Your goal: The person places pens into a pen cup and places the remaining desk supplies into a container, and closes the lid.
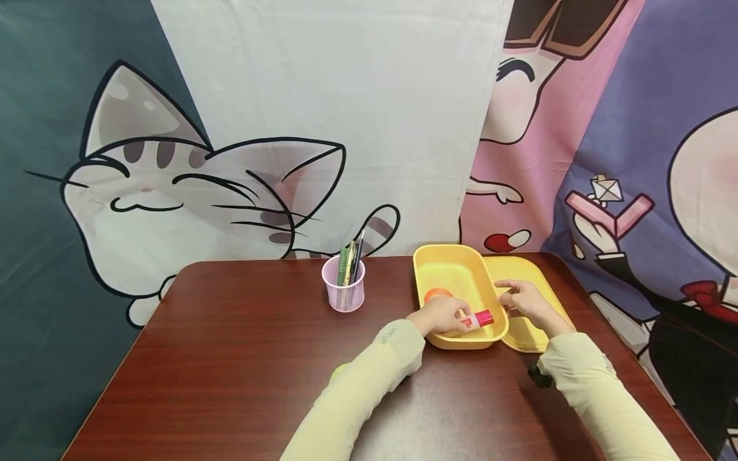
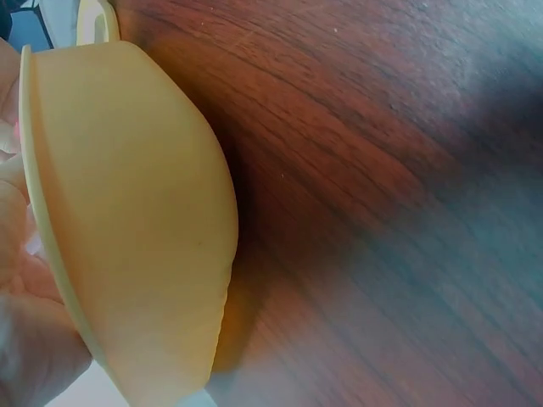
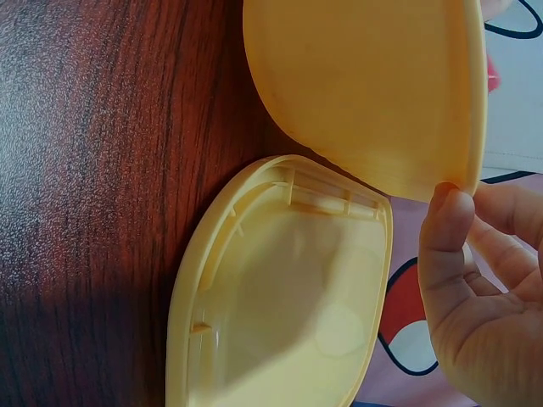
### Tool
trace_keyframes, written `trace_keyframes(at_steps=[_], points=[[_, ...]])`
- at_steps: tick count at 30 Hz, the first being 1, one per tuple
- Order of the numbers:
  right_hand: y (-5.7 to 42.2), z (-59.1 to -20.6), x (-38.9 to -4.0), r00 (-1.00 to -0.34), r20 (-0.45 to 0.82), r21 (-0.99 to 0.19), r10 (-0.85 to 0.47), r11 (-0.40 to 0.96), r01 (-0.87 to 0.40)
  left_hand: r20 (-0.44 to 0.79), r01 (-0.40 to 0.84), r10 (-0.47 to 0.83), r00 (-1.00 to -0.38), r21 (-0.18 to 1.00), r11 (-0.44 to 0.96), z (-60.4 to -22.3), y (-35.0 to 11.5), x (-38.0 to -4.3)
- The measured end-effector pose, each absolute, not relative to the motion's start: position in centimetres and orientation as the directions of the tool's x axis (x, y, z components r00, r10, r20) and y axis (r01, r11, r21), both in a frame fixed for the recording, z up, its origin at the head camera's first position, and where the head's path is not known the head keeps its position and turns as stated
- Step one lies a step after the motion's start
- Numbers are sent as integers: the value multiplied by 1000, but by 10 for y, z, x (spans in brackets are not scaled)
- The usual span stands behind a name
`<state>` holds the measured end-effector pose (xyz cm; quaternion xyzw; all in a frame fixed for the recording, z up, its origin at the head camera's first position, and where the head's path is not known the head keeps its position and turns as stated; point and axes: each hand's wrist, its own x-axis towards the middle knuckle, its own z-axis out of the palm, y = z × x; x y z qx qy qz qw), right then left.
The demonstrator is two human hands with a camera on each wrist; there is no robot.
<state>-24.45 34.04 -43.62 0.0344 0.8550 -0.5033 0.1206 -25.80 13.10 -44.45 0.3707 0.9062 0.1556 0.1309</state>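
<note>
My left hand is inside the yellow plastic box, its fingers gripping a glue stick with a pinkish-red cap. An orange round object lies in the box beside this hand, partly covered by it. In the left wrist view the box wall hides most of the hand. My right hand is at the box's right side; in the right wrist view its thumb and forefinger pinch the rim at a corner. Under that hand lies the yellow lid, inner side up, next to the box.
A pink mesh pen cup with several pens and brushes stands left of the box. Something yellow-green peeks out from behind the left sleeve. The brown table ends at a cartoon-printed cloth.
</note>
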Motion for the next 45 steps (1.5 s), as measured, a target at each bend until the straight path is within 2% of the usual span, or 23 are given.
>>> trace_keyframes(at_steps=[9, 18, 29, 33, 42, 45], points=[[338, -434, -243, -969, -237, -855, -71, 489, 174, -167, 593, 684, -710, 382, 709, -451, 137, -254], [340, -434, -243, -969, -239, -857, -67, 484, 177, -78, 611, 692, -718, 405, 680, -445, 132, -254], [340, -434, -243, -967, -245, -854, -68, 487, 182, 118, 740, 774, -622, 414, 531, -437, 105, -248], [339, -434, -243, -967, -243, -856, -71, 485, 179, 179, 751, 773, -609, 445, 488, -432, 91, -242], [338, -433, -242, -969, -238, -852, -68, 494, 175, 238, 770, 774, -587, 461, 441, -431, 57, -234], [338, -432, -242, -969, -239, -850, -66, 497, 175, 235, 758, 768, -596, 479, 442, -434, 43, -232]])
